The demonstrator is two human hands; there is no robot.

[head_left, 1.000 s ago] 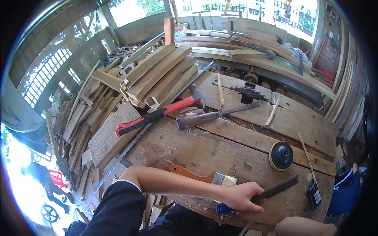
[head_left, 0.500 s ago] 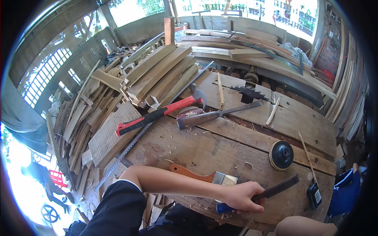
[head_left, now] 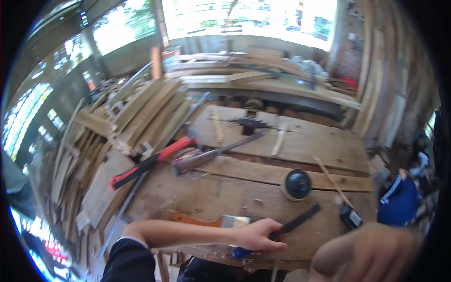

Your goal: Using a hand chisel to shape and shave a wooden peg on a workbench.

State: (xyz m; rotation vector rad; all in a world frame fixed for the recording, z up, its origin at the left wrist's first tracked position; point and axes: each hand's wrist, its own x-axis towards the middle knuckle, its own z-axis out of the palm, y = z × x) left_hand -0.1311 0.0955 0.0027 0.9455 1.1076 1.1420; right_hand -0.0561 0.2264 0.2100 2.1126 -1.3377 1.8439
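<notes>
left hand (head_left: 256, 235) lies closed over a dark flat file (head_left: 293, 221) with a blue handle, pinning it near the front edge of the workbench (head_left: 244, 188). right hand (head_left: 371, 251) is a blur at the front right corner; whether it is open or holds anything cannot be told. just beside the left wrist lies a paintbrush (head_left: 213, 220). the file's handle overhangs the edge, so a slack grip could let it tip off.

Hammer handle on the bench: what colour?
Red with a black grip end; the hammer lies left of the chisel. Head view, the only one.
</notes>
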